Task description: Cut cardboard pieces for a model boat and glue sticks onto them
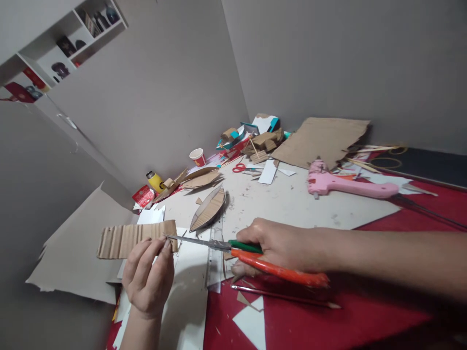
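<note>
Left hand (148, 277) pinches the right end of a corrugated cardboard strip (134, 239), held above the near left of the surface (292, 199). Right hand (280, 248) has its grip closed on orange-and-green scissors (248, 253), blade tips at the strip's right edge by the left fingers. Clear ruler (215, 257) lies under the blades; pink glue gun (346, 184) sits far right, a leaf-shaped cardboard piece (208, 210) just beyond the strip.

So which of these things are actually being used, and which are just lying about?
In use: cardboard strip in the left hand; scissors in the right hand.

Lying about: glue gun, red scissors, paper cup, cardboard boat, ruler, pencil.
</note>
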`<state>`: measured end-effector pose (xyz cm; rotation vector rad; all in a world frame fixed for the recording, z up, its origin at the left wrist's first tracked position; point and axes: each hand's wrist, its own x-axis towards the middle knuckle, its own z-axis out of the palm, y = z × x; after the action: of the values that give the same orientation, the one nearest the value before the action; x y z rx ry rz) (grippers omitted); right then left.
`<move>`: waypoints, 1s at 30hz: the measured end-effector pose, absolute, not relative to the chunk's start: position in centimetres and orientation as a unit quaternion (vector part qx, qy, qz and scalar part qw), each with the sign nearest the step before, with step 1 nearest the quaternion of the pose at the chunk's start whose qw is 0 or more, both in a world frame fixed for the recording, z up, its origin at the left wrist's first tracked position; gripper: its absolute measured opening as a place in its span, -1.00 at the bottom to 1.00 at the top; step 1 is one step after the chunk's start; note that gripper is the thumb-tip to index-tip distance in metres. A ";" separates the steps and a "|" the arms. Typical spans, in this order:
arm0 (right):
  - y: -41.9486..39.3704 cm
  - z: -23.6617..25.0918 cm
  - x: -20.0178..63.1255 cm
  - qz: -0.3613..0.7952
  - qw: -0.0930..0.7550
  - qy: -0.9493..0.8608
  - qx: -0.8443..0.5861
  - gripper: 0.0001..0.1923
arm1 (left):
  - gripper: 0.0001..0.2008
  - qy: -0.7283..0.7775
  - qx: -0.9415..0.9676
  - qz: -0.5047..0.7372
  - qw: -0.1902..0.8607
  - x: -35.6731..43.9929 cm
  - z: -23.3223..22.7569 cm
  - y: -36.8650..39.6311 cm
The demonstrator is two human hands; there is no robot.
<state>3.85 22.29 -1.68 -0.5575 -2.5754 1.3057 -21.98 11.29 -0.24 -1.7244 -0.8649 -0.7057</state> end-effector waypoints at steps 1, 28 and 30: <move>22.4 -1.5 3.9 0.435 0.097 -0.877 -0.182 -0.51 | -0.71 -0.362 -0.715 -0.301 0.516 -21.9 -0.3 11.3; 24.9 -1.6 4.7 0.094 0.156 -0.961 -0.208 -0.50 | -0.90 -0.607 -0.520 -0.517 -0.305 -22.3 1.4 11.3; 24.8 -1.6 4.8 0.093 0.150 -0.962 -0.208 -0.52 | -0.89 -0.611 -0.529 -0.504 -0.304 -22.2 1.5 11.2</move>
<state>4.76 24.85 -1.63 -0.5989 -2.7641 0.2664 -22.19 11.24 1.51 -2.0876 -2.4124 -1.9905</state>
